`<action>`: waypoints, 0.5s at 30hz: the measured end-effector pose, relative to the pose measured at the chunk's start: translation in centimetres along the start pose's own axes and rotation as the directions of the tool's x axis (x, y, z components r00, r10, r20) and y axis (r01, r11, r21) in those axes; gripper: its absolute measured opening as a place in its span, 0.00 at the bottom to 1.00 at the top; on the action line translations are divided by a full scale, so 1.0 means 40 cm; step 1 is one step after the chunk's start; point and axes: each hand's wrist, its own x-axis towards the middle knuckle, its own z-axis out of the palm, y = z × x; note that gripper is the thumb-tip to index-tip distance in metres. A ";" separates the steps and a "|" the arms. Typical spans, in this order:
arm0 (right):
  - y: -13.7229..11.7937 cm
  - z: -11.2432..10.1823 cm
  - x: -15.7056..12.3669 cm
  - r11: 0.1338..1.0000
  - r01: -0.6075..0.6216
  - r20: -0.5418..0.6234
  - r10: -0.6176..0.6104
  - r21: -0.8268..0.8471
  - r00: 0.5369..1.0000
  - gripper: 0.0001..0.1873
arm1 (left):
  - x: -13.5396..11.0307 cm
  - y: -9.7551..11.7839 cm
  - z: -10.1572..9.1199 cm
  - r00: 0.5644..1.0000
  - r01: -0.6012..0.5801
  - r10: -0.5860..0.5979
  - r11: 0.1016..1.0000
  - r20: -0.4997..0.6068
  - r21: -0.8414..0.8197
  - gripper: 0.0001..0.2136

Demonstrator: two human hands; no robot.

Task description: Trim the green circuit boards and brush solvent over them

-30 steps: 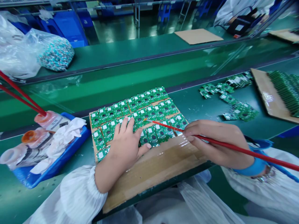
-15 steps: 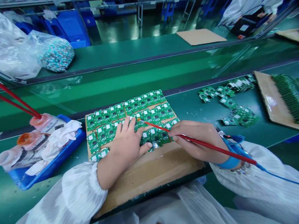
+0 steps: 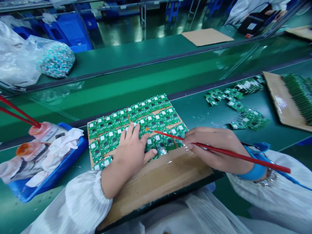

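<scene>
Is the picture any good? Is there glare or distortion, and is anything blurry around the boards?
In the head view, wide-angle distortion bends the edges of the green workbench toward the corners; glare shows on the cardboard sheet at right; the circuit boards and the red-handled brush in the right hand look reasonably clear, with no strong blur.

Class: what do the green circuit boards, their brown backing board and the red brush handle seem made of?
The green circuit boards look like solder-masked fibreglass, glossy with white pads. The brown backing board looks like cardboard under shiny tape. The red brush handle is glossy: wood or plastic, unclear which.
</scene>
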 end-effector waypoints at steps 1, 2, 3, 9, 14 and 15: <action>-0.002 -0.005 0.002 1.000 -0.006 -0.007 0.006 -0.021 1.000 0.08 | 0.000 -0.001 0.001 1.000 -0.001 0.001 1.000 0.000 -0.001 0.25; -0.003 -0.009 0.006 0.999 -0.010 -0.019 0.009 -0.046 1.000 0.07 | 0.000 -0.002 0.002 1.000 -0.002 0.002 1.000 0.002 -0.001 0.25; -0.005 -0.012 0.010 0.997 -0.014 -0.038 0.011 -0.070 0.999 0.07 | 0.000 -0.002 0.003 1.000 0.000 0.000 1.000 0.004 -0.001 0.25; -0.009 0.004 0.032 0.993 -0.095 -0.171 0.082 -0.071 0.982 0.06 | -0.004 0.000 0.005 1.000 0.006 -0.006 1.000 0.001 -0.006 0.25; -0.004 0.021 0.040 0.995 -0.093 -0.137 0.086 -0.047 0.987 0.06 | -0.004 0.005 0.001 1.000 0.008 -0.008 1.000 0.002 0.002 0.25; -0.005 0.018 0.041 0.995 -0.091 -0.128 0.084 -0.049 0.988 0.06 | -0.004 0.007 0.000 1.000 0.011 -0.011 1.000 0.004 0.005 0.25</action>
